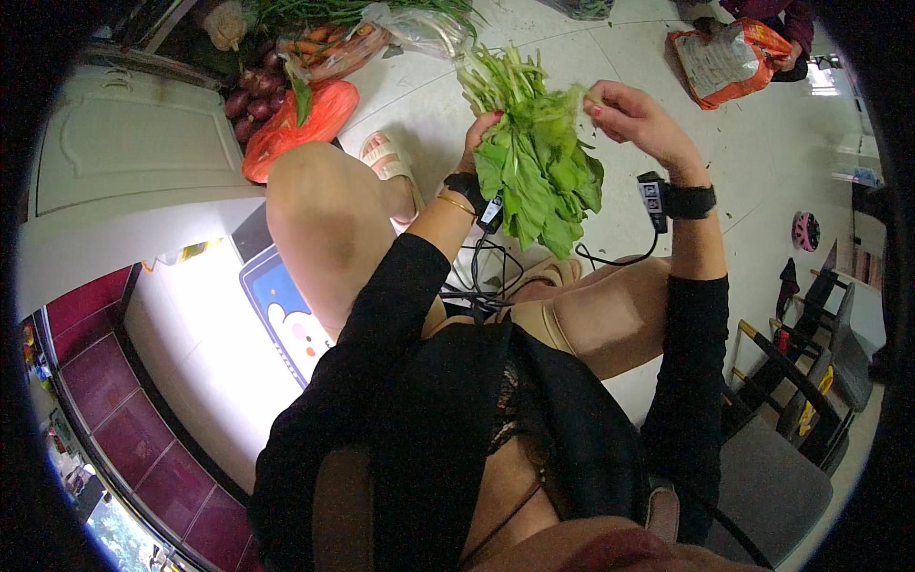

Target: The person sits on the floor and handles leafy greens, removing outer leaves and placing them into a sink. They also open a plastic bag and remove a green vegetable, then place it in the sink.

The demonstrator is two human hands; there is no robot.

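Observation:
My left hand (480,136) grips a bunch of leafy greens (532,171) around its middle. The pale stems point away from me and the broad leaves hang towards my lap. To the right of the bunch, the thumb and fingers of my right hand (632,120) are pinched together at a blurred, pale green strand by the stems' edge. Motion blur hides exactly which part of the greens the fingertips hold. Both wrists wear black straps with small devices, and black cables (482,275) trail between my knees.
Red onions (257,93), a red plastic bag (307,121) and bagged carrots (325,43) lie by the cabinet (129,143). Another person's hand (788,57) touches an orange-and-white bag (729,64). A grey chair (772,486) stands at right; a cartoon mat (279,307) lies at left.

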